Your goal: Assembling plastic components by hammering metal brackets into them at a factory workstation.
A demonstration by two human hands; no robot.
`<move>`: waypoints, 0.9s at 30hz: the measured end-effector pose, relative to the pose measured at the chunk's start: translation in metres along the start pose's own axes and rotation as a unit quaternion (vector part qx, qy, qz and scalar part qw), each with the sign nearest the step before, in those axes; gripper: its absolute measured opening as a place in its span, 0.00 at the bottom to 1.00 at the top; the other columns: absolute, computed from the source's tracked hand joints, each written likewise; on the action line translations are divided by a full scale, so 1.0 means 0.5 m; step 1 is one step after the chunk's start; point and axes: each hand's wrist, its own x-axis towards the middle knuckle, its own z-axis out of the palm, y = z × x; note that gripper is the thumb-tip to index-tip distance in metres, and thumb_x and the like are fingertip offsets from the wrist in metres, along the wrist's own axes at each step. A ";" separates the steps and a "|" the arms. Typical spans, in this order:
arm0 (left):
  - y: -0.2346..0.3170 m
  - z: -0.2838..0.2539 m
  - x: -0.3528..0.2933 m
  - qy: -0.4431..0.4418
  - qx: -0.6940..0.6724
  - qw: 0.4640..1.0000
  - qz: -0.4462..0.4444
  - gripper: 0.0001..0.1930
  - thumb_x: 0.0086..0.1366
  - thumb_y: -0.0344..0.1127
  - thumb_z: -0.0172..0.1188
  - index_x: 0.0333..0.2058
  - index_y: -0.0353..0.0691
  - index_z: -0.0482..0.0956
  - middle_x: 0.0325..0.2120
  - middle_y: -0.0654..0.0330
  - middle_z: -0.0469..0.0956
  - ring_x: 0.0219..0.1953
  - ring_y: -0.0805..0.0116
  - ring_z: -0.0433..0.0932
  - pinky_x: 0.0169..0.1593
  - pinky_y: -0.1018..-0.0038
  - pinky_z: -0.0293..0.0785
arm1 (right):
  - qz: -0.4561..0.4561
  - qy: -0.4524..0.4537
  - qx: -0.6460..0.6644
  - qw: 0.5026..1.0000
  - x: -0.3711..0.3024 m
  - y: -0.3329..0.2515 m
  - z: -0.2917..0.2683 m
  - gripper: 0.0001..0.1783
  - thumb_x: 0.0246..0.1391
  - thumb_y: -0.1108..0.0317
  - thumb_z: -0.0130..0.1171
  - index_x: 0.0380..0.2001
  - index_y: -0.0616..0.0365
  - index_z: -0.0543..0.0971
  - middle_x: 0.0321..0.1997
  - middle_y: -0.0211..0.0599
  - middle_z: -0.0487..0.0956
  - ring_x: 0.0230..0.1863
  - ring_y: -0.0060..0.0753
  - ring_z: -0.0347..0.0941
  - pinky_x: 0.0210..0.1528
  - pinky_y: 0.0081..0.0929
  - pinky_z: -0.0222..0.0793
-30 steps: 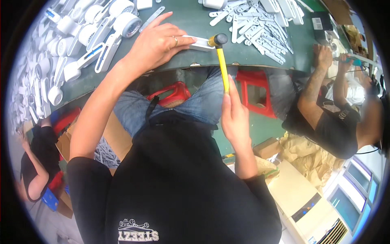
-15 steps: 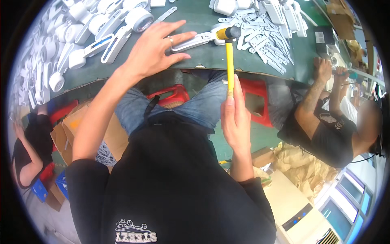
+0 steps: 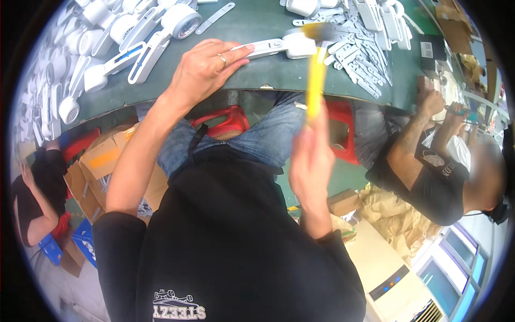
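Note:
My left hand [image 3: 206, 70] is closed around the near end of a white long-handled plastic part [image 3: 266, 48] at the table's front edge. The part's rounded head points right. In my right hand [image 3: 311, 166] is a hammer [image 3: 316, 88] with a yellow handle and a dark-faced head. The hammer head, smeared by motion, hovers above the part's rounded head and partly covers it; whether they touch I cannot tell. Beyond my left hand lies a loose grey strip [image 3: 215, 17].
The green table [image 3: 268, 75] carries a heap of white round-headed parts [image 3: 120, 32] on the left. Grey strips [image 3: 357, 59] are piled at the right. A co-worker [image 3: 424, 155] sits to the right, another person [image 3: 37, 193] at far left. An open cardboard box [image 3: 96, 177] stands beside me.
My left hand has gone from spread fingers to a grip on the white part's handle. The hammer has tilted, its head rising slightly and shifting right.

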 end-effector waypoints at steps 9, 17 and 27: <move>0.024 0.017 -0.001 0.021 -0.075 0.980 -0.184 0.31 0.62 0.35 0.76 0.64 0.46 0.78 0.43 0.60 0.90 0.51 0.54 0.83 0.59 0.61 0.77 | -0.004 -0.116 -0.081 0.990 0.010 0.007 0.028 0.30 0.76 0.71 0.47 0.78 0.55 0.63 0.66 0.59 0.79 0.45 0.38 0.86 0.50 0.34 0.79; 0.021 -0.028 -0.022 0.008 -0.031 0.997 -0.073 0.19 0.61 0.31 0.74 0.52 0.44 0.88 0.47 0.59 0.88 0.48 0.58 0.83 0.56 0.61 0.74 | 0.007 0.026 -0.013 1.000 0.075 0.015 -0.059 0.43 0.66 0.64 0.68 0.79 0.55 0.61 0.39 0.53 0.86 0.35 0.43 0.87 0.40 0.38 0.81; 0.126 -0.414 -0.468 0.324 0.125 0.795 -0.496 0.20 0.73 0.24 0.64 0.62 0.31 0.81 0.54 0.55 0.84 0.54 0.68 0.81 0.59 0.69 0.78 | -0.054 0.084 -0.159 0.982 0.435 0.041 -0.060 0.45 0.61 0.59 0.70 0.78 0.48 0.62 0.29 0.55 0.84 0.30 0.59 0.83 0.35 0.47 0.76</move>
